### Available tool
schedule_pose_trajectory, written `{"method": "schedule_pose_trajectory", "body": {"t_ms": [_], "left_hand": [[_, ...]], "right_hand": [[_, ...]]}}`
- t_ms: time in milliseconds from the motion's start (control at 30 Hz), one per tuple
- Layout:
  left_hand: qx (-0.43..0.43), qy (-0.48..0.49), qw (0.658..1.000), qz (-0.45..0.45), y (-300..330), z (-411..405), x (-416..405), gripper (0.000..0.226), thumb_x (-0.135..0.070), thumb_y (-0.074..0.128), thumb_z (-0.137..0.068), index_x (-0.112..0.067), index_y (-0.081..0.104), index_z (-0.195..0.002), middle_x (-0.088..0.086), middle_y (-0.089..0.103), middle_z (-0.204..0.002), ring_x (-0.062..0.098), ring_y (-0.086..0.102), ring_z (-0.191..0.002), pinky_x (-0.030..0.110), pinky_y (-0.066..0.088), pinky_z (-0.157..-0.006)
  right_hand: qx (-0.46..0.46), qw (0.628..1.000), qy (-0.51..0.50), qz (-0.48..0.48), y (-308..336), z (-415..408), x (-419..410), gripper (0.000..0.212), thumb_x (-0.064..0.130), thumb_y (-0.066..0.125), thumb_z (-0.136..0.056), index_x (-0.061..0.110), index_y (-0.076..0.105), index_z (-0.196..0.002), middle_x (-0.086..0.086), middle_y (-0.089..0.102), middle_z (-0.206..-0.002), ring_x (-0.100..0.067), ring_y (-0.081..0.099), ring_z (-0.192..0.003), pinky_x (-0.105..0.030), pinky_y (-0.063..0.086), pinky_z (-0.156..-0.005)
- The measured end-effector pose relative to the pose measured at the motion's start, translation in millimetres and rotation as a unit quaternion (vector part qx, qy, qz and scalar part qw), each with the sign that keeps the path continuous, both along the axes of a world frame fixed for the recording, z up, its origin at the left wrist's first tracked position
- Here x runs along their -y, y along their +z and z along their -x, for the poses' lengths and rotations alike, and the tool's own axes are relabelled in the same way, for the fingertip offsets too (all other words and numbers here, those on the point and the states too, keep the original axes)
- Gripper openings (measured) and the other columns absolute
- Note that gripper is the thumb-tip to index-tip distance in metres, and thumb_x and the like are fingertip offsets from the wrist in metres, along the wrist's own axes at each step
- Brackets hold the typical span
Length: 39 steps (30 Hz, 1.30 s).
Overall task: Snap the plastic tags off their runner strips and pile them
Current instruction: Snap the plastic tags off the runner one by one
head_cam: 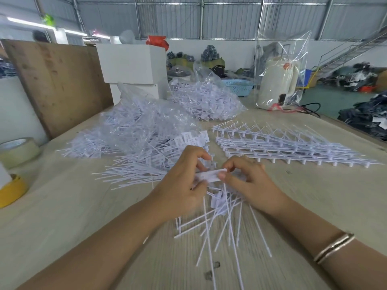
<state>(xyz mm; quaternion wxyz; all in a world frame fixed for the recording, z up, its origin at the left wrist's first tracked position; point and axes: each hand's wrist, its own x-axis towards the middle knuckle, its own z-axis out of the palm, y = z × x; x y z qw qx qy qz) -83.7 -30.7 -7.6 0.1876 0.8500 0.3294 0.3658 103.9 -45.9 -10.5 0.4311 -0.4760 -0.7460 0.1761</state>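
My left hand [184,183] and my right hand [249,181] meet above the wooden table [314,206], both pinching a white runner strip of plastic tags [211,175] from opposite ends. Long thin tag tails [226,222] hang and fan out below the strip toward me. A loose pile of snapped-off tags [142,164] lies just left and beyond my hands. Flat stacked runner strips [282,147] lie to the right behind my right hand.
Two clear bags full of white tags [136,122] [205,99] sit further back. Tape rolls [16,151] [10,191] lie at the left edge. A wooden board [56,80], white boxes [132,63] and a bagged kettle [278,80] stand at the back.
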Motion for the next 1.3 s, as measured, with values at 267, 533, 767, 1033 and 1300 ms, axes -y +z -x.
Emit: {"method": "schedule_pose_trajectory", "body": {"t_ms": [267,533,767,1033,1300], "left_hand": [[-0.015,0.068,0.997,0.027,6,6,-8,0.035,-0.036,0.044,-0.095,-0.025,0.040,-0.062,-0.011,0.043,-0.048,0.004,0.041,-0.046,0.019,0.029,-0.048],[-0.037,0.029,0.998,0.036,3,0,-4,0.040,-0.053,0.033,-0.088,-0.027,0.045,-0.062,-0.008,0.042,-0.048,0.005,0.040,-0.046,0.025,0.031,-0.051],[0.140,0.004,0.971,0.191,4,-7,-5,0.041,-0.038,0.042,-0.094,-0.028,0.056,-0.057,-0.016,0.052,-0.050,-0.002,0.049,-0.050,0.012,0.038,-0.055],[0.102,0.057,0.990,0.075,7,7,-11,0.044,-0.054,0.043,-0.083,-0.018,0.037,-0.058,-0.011,0.031,-0.047,-0.001,0.037,-0.044,0.021,0.039,-0.057],[-0.132,0.089,0.972,-0.171,17,-15,-27,0.044,-0.054,0.048,-0.087,-0.016,0.057,-0.067,-0.012,0.034,-0.043,0.002,0.034,-0.042,0.013,0.023,-0.056]], "right_hand": [[-0.015,0.999,0.035,0.021,1,0,4,0.021,0.047,0.052,-0.082,0.028,0.057,-0.075,0.004,0.057,-0.080,-0.011,0.051,-0.088,-0.046,0.029,-0.094],[-0.019,0.993,0.118,0.006,4,5,7,0.017,0.014,0.063,-0.087,0.009,0.070,-0.073,-0.009,0.062,-0.065,-0.016,0.055,-0.067,-0.027,0.040,-0.082],[-0.109,0.991,0.077,-0.026,3,13,8,0.017,0.021,0.060,-0.086,0.031,0.068,-0.075,0.005,0.063,-0.066,-0.014,0.058,-0.068,-0.037,0.045,-0.077],[-0.217,0.975,0.008,0.048,8,0,9,0.026,0.032,0.058,-0.088,0.030,0.067,-0.064,0.010,0.057,-0.064,-0.006,0.055,-0.066,-0.008,0.042,-0.064],[0.111,0.964,-0.226,0.082,2,-13,-11,0.024,0.044,0.045,-0.095,0.033,0.064,-0.103,0.008,0.054,-0.100,-0.014,0.049,-0.103,-0.040,0.023,-0.096]]}}
